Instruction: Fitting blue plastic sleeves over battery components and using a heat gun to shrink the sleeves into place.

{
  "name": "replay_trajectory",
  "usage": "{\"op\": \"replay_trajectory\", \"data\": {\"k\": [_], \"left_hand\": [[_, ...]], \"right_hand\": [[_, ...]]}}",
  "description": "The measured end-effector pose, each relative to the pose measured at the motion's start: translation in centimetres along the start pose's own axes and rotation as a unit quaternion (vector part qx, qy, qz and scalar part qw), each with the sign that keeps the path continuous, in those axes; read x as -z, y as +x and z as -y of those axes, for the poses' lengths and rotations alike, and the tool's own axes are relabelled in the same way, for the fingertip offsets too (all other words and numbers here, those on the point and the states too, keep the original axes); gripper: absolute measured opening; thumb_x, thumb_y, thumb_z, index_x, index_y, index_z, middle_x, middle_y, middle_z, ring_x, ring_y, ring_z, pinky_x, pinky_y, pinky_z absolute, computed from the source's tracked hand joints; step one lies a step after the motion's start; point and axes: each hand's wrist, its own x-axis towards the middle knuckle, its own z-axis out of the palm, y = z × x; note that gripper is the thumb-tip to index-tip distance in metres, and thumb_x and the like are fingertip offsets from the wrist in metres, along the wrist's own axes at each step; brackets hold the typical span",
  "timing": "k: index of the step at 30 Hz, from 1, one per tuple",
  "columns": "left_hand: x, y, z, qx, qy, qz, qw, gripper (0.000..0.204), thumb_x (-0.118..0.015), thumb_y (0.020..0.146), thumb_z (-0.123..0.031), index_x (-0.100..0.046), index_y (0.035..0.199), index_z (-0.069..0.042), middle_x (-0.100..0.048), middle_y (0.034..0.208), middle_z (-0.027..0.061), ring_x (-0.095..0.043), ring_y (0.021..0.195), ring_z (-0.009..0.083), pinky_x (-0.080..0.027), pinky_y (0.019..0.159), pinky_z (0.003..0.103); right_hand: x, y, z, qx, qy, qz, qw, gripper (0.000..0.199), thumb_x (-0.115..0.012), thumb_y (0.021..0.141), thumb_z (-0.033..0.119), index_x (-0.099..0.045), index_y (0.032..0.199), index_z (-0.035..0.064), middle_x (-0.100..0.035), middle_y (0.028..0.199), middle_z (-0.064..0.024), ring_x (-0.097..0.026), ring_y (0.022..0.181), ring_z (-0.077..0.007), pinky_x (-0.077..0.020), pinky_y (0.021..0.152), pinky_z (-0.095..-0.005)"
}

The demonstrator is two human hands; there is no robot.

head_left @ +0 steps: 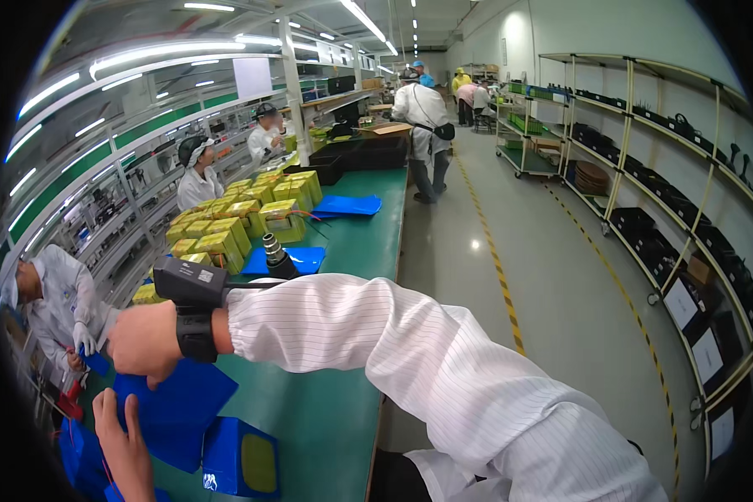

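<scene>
My right hand (146,339) reaches across the bench from the right, with a black band and a black box-shaped device (191,283) on its wrist. Its fingers are curled closed at the upper edge of a blue sheet (171,418). Beside that sheet's lower left edge, my left hand (122,443) points upward with thumb and fingers apart. A blue-wrapped block (226,458) with a yellow-green end face stands right of the sheet. More blue wrapping (82,456) lies left of my left hand, with a thin red wire near it.
Rows of yellow wrapped packs (217,238), blue sheets (347,206) and an upright stepped metal nozzle (278,251) occupy the green bench (330,410). Black trays (364,154) sit farther back. A co-worker (63,301) works at the left; wheeled racks (632,134) line the right aisle.
</scene>
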Motion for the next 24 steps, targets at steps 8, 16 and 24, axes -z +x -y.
{"op": "replay_trajectory", "data": {"k": [8, 16, 24], "left_hand": [[2.0, -2.0, -0.8, -0.107, -0.131, -0.032, 0.985, 0.038, -0.06, 0.098, -0.014, -0.049, 0.131, 0.001, -0.053, 0.127, 0.0116, -0.051, 0.111, 0.0209, -0.038, 0.099, 0.033], [-3.5, -4.7, 5.1, 0.088, -0.587, -0.029, 0.804, 0.06, -0.053, 0.1, -0.045, -0.033, 0.154, -0.026, -0.039, 0.142, 0.0062, -0.048, 0.1, 0.0144, -0.042, 0.086, 0.03], [-11.0, -9.2, 6.5, 0.039, -0.707, 0.102, 0.699, 0.057, -0.039, 0.108, -0.037, -0.038, 0.147, 0.004, -0.049, 0.146, 0.0188, -0.048, 0.134, 0.0313, -0.031, 0.118, 0.042]], "right_hand": [[-2.0, -0.1, -1.3, 0.007, 0.198, 0.019, 0.98, 0.045, -0.061, 0.074, 0.015, -0.069, 0.118, 0.0084, -0.071, 0.103, -0.0189, -0.066, 0.1, -0.0373, -0.0523, 0.088, -0.0464], [-3.6, 1.0, -5.0, -0.009, 0.264, -0.002, 0.964, 0.041, -0.06, 0.069, 0.013, -0.069, 0.106, -0.0003, -0.07, 0.1, -0.0243, -0.066, 0.096, -0.0416, -0.0528, 0.085, -0.0469], [-1.9, 2.9, -4.9, -0.076, 0.284, 0.117, 0.949, 0.028, -0.055, 0.07, 0.003, -0.064, 0.095, -0.0047, -0.068, 0.082, -0.017, -0.065, 0.077, -0.0266, -0.05, 0.07, -0.041]]}}
